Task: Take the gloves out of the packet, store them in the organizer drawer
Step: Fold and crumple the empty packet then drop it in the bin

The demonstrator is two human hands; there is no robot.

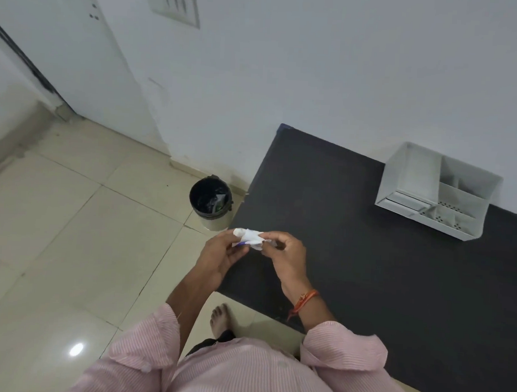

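At frame centre, the left hand (221, 254) and right hand (284, 254) both pinch a small crumpled white packet (249, 238) above the dark table's (352, 260) edge. The white plastic organizer (437, 190) sits well apart, upper right. A hard tug could drop the gloves onto the tiled floor (69, 231).

A dark table (352, 260) is set against the white wall, and a white organizer (437, 190) with open compartments is placed on it near the far edge, close to the wall. Beside the table, a pale tiled floor (69, 246) is seen, on which a small black-lined bin (211, 202) is stood
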